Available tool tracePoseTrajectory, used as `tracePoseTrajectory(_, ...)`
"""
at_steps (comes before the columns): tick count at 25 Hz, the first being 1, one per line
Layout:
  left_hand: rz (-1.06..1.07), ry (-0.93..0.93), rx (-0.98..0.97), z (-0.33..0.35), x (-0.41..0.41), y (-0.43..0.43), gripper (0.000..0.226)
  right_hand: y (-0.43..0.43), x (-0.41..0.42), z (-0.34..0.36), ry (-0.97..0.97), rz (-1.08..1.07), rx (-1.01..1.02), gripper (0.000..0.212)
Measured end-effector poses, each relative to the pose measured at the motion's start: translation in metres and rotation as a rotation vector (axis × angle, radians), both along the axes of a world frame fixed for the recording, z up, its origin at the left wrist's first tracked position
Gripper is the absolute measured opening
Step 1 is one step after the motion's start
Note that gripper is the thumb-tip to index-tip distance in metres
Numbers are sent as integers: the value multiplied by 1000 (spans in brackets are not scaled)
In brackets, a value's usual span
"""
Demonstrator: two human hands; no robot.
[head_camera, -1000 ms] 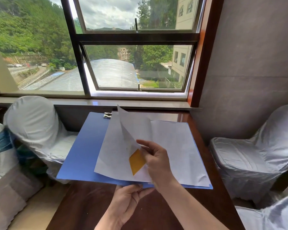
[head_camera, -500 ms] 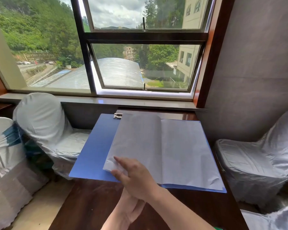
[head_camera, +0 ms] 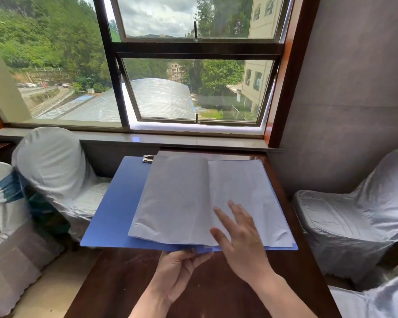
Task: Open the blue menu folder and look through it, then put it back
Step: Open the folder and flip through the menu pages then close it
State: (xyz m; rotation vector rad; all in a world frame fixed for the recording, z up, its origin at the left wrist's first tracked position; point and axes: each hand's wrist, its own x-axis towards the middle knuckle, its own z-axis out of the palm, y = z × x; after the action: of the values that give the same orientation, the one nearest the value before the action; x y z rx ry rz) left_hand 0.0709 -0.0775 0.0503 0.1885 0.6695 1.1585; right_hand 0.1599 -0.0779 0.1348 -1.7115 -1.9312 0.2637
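Note:
The blue menu folder (head_camera: 115,203) lies open and held up over the dark wooden table (head_camera: 129,278), its left cover jutting out past the table's left edge. White paper pages (head_camera: 177,198) are spread across it, with a metal clip (head_camera: 148,158) at the top. My left hand (head_camera: 178,271) grips the folder's near edge from below at the spine. My right hand (head_camera: 239,237) hovers with fingers spread over the lower part of the right-hand page, holding nothing.
A grey-covered chair (head_camera: 53,171) stands left of the table, another (head_camera: 359,221) on the right. The window sill (head_camera: 170,140) and window run behind the table. A grey wall (head_camera: 354,88) closes the right side.
My right hand turned a page with an orange tab over to the left and laid it flat. It has since let go and moved right, over the right-hand page.

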Motion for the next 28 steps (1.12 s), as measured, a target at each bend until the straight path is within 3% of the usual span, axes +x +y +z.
tracePoseTrajectory(2,-21,24,209,53,-98,16,63,-8,27,-6,-104,-144,-11,74)
tracePoseTrajectory(6,22,93,253,44,-83,6,61,-29,53,-13,-327,-281,-50,70)
tracePoseTrajectory(8,50,38,244,46,-81,6,58,-32,53,-12,-361,-277,-129,73)
tracePoseTrajectory(20,44,22,220,47,-78,3,53,-18,24,-14,-202,-176,-200,85)
tracePoseTrajectory(24,44,33,223,44,-80,5,54,-11,19,-18,-156,-222,-55,96)
tracePoseTrajectory(28,58,16,213,43,-83,7,60,-8,23,-19,-60,-254,109,75)
